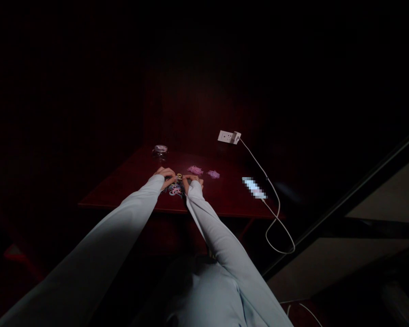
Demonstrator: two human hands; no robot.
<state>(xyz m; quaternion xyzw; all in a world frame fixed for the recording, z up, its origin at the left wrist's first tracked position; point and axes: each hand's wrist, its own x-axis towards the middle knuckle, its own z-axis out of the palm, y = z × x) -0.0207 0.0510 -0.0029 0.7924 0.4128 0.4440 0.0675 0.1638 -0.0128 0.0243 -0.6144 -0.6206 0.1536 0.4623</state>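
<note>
Both my arms in pale blue sleeves reach out to a dark red table. My left hand and my right hand are close together with fingers curled, pinching a small yellowish ring between them. A small heap of coloured elastic rings lies on the table just below my hands. The room is very dark, and the fine detail of the fingers is hard to make out.
Two small pink heaps lie right of my hands. A round clear container stands at the table's back. A phone lies at right, its white cable running to a wall socket.
</note>
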